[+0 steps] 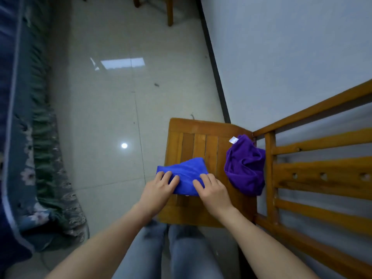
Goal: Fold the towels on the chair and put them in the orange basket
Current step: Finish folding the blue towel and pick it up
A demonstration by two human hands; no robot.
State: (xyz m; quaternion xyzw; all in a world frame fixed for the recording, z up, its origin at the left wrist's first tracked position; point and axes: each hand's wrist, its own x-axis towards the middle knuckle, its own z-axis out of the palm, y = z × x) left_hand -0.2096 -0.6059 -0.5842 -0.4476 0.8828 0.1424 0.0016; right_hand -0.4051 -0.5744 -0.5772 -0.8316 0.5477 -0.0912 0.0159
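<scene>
Head view shows your left hand and right hand both flat on the blue towel, fingers only lightly bent, pressing it down rather than gripping it. It lies part-folded near the front-left corner of the chair seat, and its left corner hangs past the seat's left edge. If you ease off that side, the overhang could likely drag the fold open or slide the towel to the floor. The top edge looks slanted, so the next fold may come out crooked. The purple towel sits crumpled at the seat's right edge, against the backrest, unfolded. The basket is out of view.
</scene>
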